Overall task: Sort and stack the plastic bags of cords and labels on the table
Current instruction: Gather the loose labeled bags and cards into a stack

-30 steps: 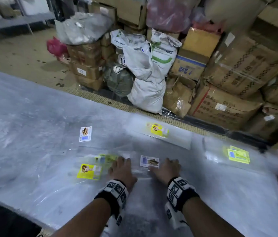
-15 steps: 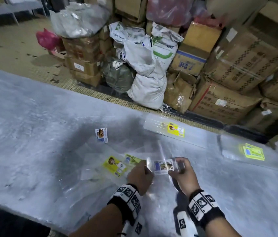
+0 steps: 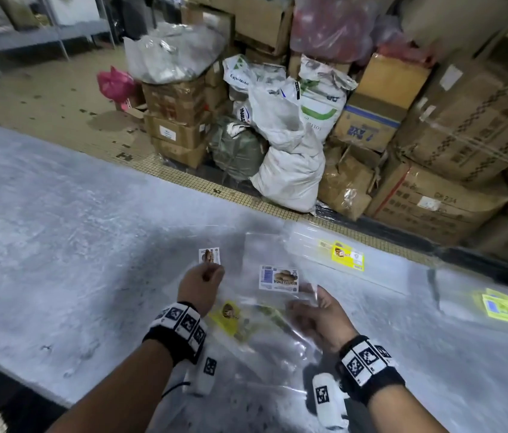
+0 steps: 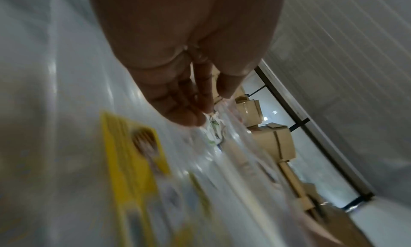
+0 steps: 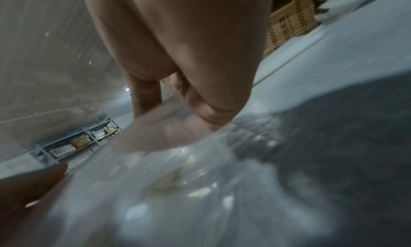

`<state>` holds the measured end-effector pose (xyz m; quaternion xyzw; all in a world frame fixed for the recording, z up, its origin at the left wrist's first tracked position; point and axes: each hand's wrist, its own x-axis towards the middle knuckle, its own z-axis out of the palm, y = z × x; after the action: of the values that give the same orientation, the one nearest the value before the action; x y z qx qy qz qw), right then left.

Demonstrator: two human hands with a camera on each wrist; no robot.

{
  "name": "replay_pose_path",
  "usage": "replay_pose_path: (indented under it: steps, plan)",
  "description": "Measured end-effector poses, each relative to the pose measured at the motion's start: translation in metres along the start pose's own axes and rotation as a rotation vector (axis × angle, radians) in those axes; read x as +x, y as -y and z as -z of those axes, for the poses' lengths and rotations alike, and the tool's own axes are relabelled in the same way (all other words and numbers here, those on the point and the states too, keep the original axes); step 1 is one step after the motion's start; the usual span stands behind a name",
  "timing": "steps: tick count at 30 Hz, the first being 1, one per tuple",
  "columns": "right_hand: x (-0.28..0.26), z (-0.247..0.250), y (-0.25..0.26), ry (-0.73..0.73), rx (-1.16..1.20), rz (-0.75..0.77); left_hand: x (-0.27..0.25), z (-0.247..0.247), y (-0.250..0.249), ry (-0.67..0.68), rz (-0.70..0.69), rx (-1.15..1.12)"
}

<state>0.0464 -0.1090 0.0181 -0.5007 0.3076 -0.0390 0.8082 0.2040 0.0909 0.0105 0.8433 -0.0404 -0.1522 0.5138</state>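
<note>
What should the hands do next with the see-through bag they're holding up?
Probably carry the clear bag with the white label over to the bag with the other white label and lay it on top. The left hand and right hand pinch its corners above the table, and the labels look alike, while the bags with yellow labels lie apart.

A white sack [image 3: 240, 78] at 12 o'clock reads "ExxonMobil"; a carton [image 3: 434, 201] at 3 o'clock shows what looks like "234"; the white label [image 3: 278, 278] on the held bag bears brown lettering, too blurred to spell out
</note>
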Motion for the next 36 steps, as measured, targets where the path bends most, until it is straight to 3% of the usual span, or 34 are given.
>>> replay_pose_path:
  steps: [1, 3, 6, 10, 14, 18, 22, 27, 32, 34, 36]
  plan:
    - [0.006, -0.004, 0.000, -0.013, -0.013, -0.009, 0.017, 0.012, 0.007, -0.085, -0.004, 0.155]
    - [0.016, -0.007, -0.002, -0.042, -0.068, -0.020, 0.045, 0.031, 0.019, -0.126, 0.090, 0.377]
    - [0.023, -0.005, -0.007, -0.098, -0.082, -0.040, 0.057, 0.039, 0.024, -0.075, 0.230, 0.583]
    - [0.027, 0.007, -0.016, -0.135, -0.101, -0.094, 0.052, 0.019, 0.020, 0.005, 0.244, 0.686]
    - [0.027, 0.017, -0.021, -0.136, -0.064, -0.098, 0.047, 0.002, 0.023, 0.131, 0.245, 0.704]
    - [0.023, 0.021, -0.022, -0.104, -0.082, -0.073, 0.044, -0.002, 0.025, -0.052, 0.159, 0.646]
    - [0.022, 0.023, -0.023, -0.101, -0.074, -0.060, 0.045, 0.004, 0.025, -0.084, 0.129, 0.641]
    - [0.024, 0.024, -0.024, -0.094, -0.057, -0.062, 0.034, 0.000, 0.013, 0.136, 0.110, 0.647]
    - [0.024, 0.024, -0.025, -0.102, -0.053, -0.067, 0.026, -0.004, 0.012, 0.126, 0.015, 0.698]
    - [0.025, 0.025, -0.024, -0.101, -0.042, -0.072, 0.032, -0.006, 0.013, 0.191, 0.009, 0.609]
    - [0.026, 0.026, -0.024, -0.099, -0.017, -0.081, 0.037, -0.007, 0.014, 0.227, 0.053, 0.329]
